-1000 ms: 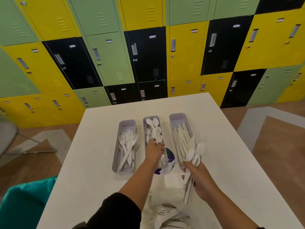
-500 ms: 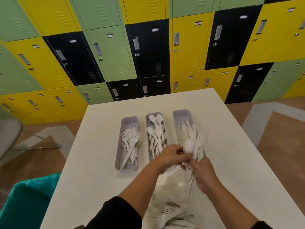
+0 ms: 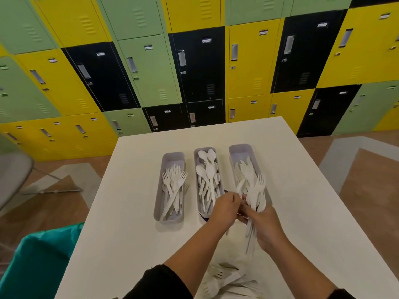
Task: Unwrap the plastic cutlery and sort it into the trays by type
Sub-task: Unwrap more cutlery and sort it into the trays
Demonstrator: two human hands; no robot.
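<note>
Three grey trays stand side by side on the white table (image 3: 133, 212): the left tray (image 3: 172, 157) holds forks, the middle tray (image 3: 197, 154) holds spoons, the right tray (image 3: 239, 149) holds knives. My right hand (image 3: 266, 225) grips a bunch of white plastic cutlery (image 3: 255, 190), a spoon and a fork among it, over the near end of the right tray. My left hand (image 3: 225, 209) pinches at the same bunch, its fingertips against my right hand. A pile of wrapped cutlery (image 3: 226, 281) lies at the table's near edge.
A teal bag or bin (image 3: 41, 262) sits on the floor at the lower left. A grey chair (image 3: 15, 175) stands at the far left. Yellow, green and black lockers (image 3: 198, 67) line the wall behind the table.
My left hand left the spoon tray and came right to meet my right hand at the bunch. The camera tilted up a little.
</note>
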